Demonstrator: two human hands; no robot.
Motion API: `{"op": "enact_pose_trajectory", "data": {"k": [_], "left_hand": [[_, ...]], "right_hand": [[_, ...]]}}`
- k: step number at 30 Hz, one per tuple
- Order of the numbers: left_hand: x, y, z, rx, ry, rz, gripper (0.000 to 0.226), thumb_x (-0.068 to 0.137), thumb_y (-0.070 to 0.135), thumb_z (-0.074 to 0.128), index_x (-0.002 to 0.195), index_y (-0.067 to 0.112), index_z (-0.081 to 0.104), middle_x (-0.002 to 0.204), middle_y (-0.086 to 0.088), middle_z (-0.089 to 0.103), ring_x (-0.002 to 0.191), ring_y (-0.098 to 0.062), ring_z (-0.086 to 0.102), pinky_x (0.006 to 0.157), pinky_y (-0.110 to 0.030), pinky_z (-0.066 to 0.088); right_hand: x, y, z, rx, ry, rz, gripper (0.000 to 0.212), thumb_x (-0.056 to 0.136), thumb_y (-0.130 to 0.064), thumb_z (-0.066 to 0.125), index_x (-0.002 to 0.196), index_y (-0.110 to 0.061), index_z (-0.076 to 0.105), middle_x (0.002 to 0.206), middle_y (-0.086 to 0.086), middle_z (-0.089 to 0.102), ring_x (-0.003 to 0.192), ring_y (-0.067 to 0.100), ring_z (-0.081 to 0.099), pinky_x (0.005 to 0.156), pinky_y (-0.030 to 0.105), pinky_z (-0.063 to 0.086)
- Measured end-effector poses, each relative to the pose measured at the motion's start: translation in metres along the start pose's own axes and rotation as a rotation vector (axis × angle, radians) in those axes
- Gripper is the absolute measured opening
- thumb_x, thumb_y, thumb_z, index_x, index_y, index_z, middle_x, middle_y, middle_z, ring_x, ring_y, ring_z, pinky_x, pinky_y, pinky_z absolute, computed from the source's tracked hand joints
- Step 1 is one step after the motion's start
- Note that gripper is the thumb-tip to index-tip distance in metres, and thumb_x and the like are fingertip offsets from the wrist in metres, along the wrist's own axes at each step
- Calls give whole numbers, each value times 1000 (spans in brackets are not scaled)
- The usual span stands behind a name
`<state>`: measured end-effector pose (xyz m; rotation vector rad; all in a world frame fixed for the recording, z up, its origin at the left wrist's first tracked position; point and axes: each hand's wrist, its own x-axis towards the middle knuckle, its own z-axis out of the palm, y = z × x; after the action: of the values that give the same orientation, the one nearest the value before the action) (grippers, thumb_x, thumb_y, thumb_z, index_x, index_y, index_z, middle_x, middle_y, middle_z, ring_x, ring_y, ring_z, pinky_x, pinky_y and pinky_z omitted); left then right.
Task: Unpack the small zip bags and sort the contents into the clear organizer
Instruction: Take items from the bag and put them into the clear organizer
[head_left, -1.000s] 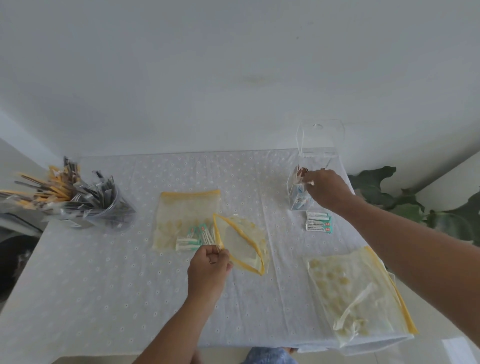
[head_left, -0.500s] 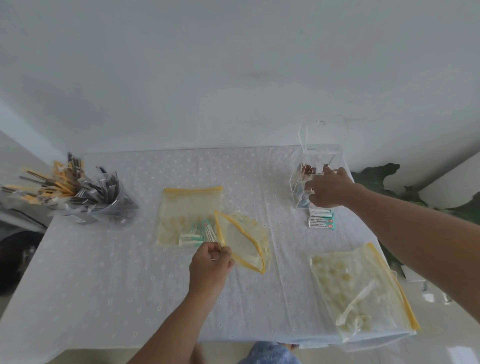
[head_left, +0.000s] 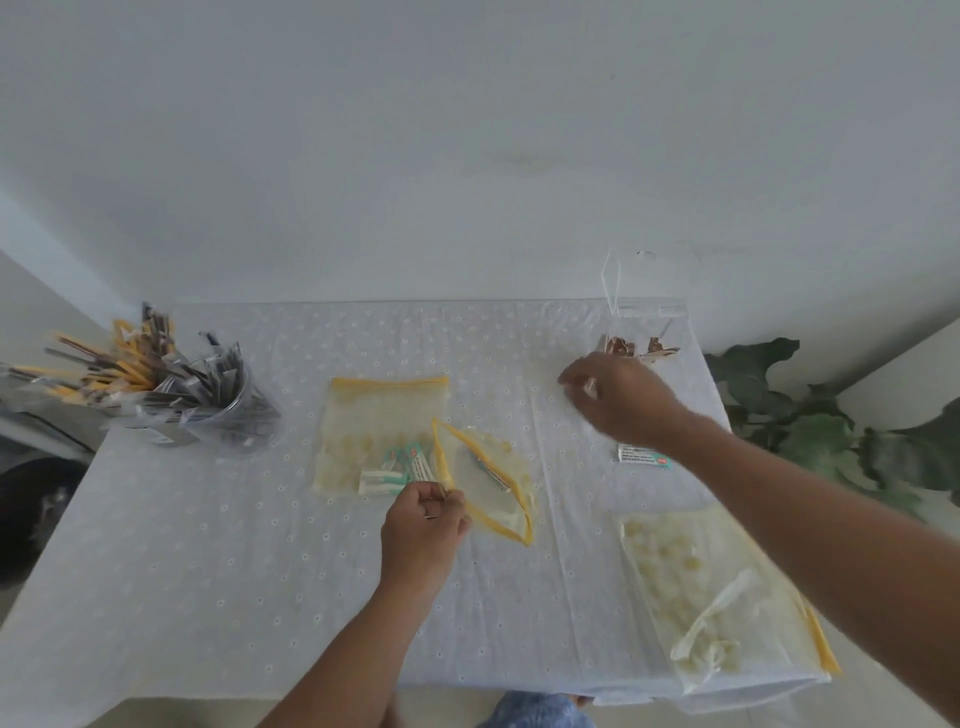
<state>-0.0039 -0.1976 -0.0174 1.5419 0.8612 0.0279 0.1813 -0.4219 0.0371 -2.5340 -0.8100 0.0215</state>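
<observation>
Currently the left hand (head_left: 423, 522) pinches the yellow rim of the open zip bag (head_left: 485, 480) at table centre; thin, limp and probably slippery film, best gripped at that stiffer rim; the right hand (head_left: 621, 402), fingers loosely curled, nothing visibly held, hovers beside the clear organizer (head_left: 641, 332).

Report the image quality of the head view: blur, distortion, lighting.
Head view: the right hand is motion-blurred, so its grip is unclear; the left hand at the open zip bag is sharper. Wide-angle distortion bows the table edges. Light is soft and hazy; the clear organizer almost vanishes against the wall.
</observation>
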Motion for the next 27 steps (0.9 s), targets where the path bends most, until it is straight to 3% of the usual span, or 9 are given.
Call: {"op": "enact_pose_trajectory", "data": {"k": [3,5,7,8,12,15,19,24,27], "left_hand": [[-1,3,5,47,1,31,10,91,15,72,90,9,64,76,-12,73,59,-11,72,62,-28,59],[-1,6,8,86,-4,50,10,91,15,72,89,10,63,76,-10,73,58,-11,72,58,-25,58],[-1,9,9,117,-11,60,9,91,14,72,87,13,64,74,-6,73,61,-16,74,65,-35,64],[-1,10,10,128,-21,66,8,91,14,71,86,14,64,72,-5,73,62,-19,75,69,-41,65],[-4,11,13,128,-47,60,7,90,12,71,85,14,65,71,-6,73,65,-24,75,71,-48,66],[-7,12,16,153,-63,62,7,90,14,71,87,17,65,74,-5,74,66,-21,75,70,-43,66],[-7,7,15,182,-75,52,7,88,17,72,86,21,66,80,-4,74,74,-23,75,72,-43,65],[-9,-4,8,246,-52,27,6,87,17,70,87,22,65,80,-1,73,76,-21,73,71,-41,65],[-6,-10,8,285,26,34,7,87,15,68,84,22,65,77,1,73,74,-19,71,62,-34,59]], "right_hand": [[-25,-60,37,242,-171,-153,14,96,-15,66,103,-15,78,99,-5,77,74,-18,59,76,2,41],[-30,-82,70,251,-356,-83,22,98,-21,60,110,-18,78,109,-5,77,89,-7,66,85,14,48],[-24,-87,95,117,-510,125,33,99,-27,50,124,-23,71,124,-2,71,109,17,66,92,34,53],[-19,-86,102,14,-550,227,36,99,-30,46,128,-25,67,128,1,68,112,24,65,90,37,53],[-6,-82,114,-196,-500,428,30,98,-30,51,124,-25,65,119,2,68,107,27,67,81,34,50],[-3,-85,123,-251,-469,463,17,97,-25,56,109,-19,67,107,1,69,99,26,68,73,32,46],[-8,-92,138,-288,-478,473,13,97,-14,56,105,-17,65,106,2,69,96,25,69,76,34,50],[-19,-96,135,-146,-517,436,17,94,-28,52,105,-21,63,109,1,61,96,26,65,79,36,52],[-27,-93,115,56,-528,436,18,94,-33,49,92,-18,60,102,4,63,92,26,63,75,34,51]]}}
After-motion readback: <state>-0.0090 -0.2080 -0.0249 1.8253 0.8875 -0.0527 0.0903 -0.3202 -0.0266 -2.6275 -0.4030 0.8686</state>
